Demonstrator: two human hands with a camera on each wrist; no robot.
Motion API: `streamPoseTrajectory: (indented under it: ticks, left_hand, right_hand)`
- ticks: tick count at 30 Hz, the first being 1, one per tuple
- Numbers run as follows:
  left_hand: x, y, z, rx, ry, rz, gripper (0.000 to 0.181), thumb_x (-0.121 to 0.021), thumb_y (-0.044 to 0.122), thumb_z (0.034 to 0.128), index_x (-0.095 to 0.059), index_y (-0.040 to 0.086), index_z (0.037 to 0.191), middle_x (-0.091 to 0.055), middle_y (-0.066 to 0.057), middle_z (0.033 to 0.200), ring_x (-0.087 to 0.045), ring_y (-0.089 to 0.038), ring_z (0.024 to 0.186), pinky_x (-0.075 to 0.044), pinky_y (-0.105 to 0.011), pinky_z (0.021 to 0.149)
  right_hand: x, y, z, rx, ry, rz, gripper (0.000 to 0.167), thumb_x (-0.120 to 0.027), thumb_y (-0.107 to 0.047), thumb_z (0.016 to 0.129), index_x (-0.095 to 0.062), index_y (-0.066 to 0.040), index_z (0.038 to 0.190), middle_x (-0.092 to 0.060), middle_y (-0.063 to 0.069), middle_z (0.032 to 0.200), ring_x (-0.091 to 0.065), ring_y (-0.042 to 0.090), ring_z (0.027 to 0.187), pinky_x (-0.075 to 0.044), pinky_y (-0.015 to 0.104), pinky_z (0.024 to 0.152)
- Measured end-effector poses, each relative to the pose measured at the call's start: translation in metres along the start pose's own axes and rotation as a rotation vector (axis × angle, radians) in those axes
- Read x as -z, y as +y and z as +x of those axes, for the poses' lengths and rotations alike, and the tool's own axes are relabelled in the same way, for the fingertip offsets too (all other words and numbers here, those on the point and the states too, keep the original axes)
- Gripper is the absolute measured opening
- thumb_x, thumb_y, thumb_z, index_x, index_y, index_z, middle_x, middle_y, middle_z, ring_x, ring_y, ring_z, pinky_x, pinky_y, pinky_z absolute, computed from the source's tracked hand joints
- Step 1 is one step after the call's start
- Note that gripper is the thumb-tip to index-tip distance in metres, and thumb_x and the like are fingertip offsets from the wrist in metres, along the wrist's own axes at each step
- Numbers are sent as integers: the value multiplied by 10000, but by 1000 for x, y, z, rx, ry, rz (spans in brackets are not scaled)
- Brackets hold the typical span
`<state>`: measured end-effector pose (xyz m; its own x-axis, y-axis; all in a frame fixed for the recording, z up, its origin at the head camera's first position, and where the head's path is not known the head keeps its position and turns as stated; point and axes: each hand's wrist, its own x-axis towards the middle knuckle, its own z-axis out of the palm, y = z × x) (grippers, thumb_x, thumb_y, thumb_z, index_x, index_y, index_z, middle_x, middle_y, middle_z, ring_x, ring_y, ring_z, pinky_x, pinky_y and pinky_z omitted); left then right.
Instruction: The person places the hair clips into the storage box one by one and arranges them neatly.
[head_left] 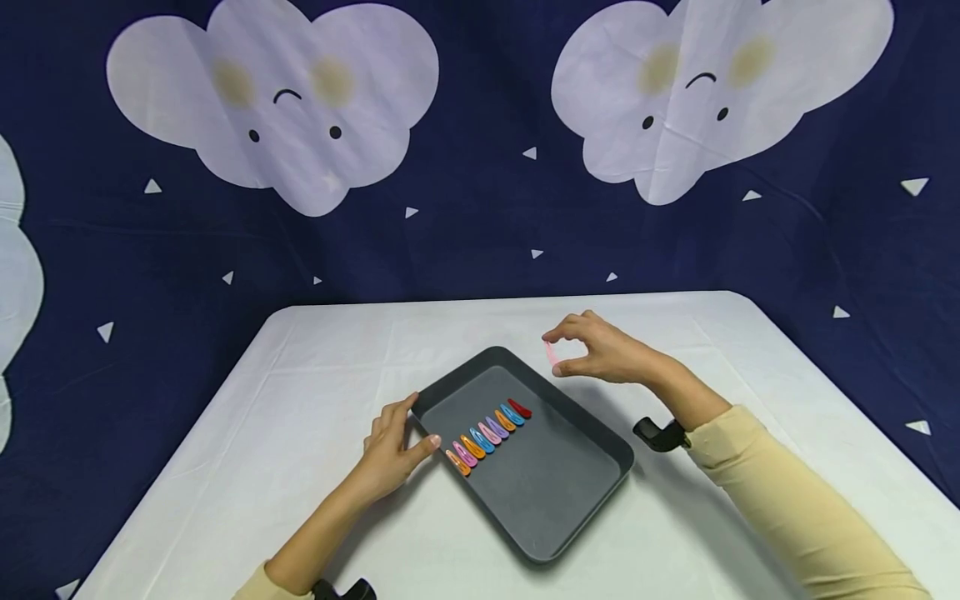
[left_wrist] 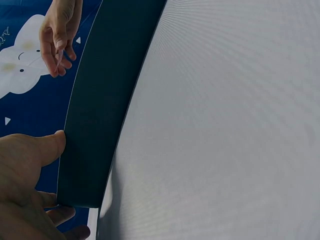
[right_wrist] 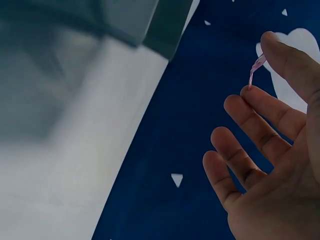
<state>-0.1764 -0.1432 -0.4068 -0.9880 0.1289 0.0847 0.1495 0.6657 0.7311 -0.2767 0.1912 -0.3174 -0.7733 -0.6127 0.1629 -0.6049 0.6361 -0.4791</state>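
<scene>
A pink snap hair clip [head_left: 552, 353] is pinched between the thumb and index fingertip of my right hand [head_left: 600, 348], in the air beyond the tray's far right side. In the right wrist view the pink clip [right_wrist: 257, 69] appears nearly edge-on, the other fingers spread loosely. My left hand [head_left: 390, 450] holds the dark grey tray [head_left: 555, 475] at its left corner, thumb on the rim and fingers round the corner. Several snap hair clips [head_left: 489, 433] in orange, pink, blue, purple and red lie in a slanting row inside the tray, from its left wall toward the middle.
The tray stands turned at an angle on a white-covered table [head_left: 337, 358]. Behind the table hangs a dark blue cloth [head_left: 480, 250] printed with clouds and small triangles. A black band with a mount [head_left: 660, 434] is on the right wrist.
</scene>
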Motion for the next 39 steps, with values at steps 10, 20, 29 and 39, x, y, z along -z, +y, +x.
streamPoseTrajectory:
  ticks: [10,20,29,39]
  left_hand:
    - [0,0,0,3,0,4,755,-656,324,869,-277,87,1478,-362,-152,1431,-341,-316,1235,-262,-490,926]
    - [1,0,0,-3,-3,0,768,-654,353,867,-276,85,1478,-359,-150,1430,-337,-318,1237,-260,-509,934]
    - [1,0,0,-5,-11,3,775,-652,359,867,-267,83,1481,-357,-150,1427,-335,-318,1235,-257,-514,935]
    - [2,2,-1,7,-23,2,762,-646,346,875,-266,90,1482,-353,-145,1433,-342,-305,1212,-263,-504,921]
  right_hand:
    - [-29,-3,15,16,-114,25,485,-742,-268,794,-620,-114,1237,-606,-21,1233,-455,220,1074,-403,410,927]
    - [-47,5,24,27,-226,-12,466,-734,-259,806,-621,-134,1240,-597,-17,1256,-450,264,1082,-399,411,912]
    - [-56,9,25,35,-296,-112,450,-732,-236,808,-625,-155,1237,-590,-8,1256,-469,216,1067,-424,371,876]
    - [-63,12,26,100,-302,-188,464,-745,-216,791,-626,-141,1234,-583,-4,1231,-476,191,1038,-433,365,876]
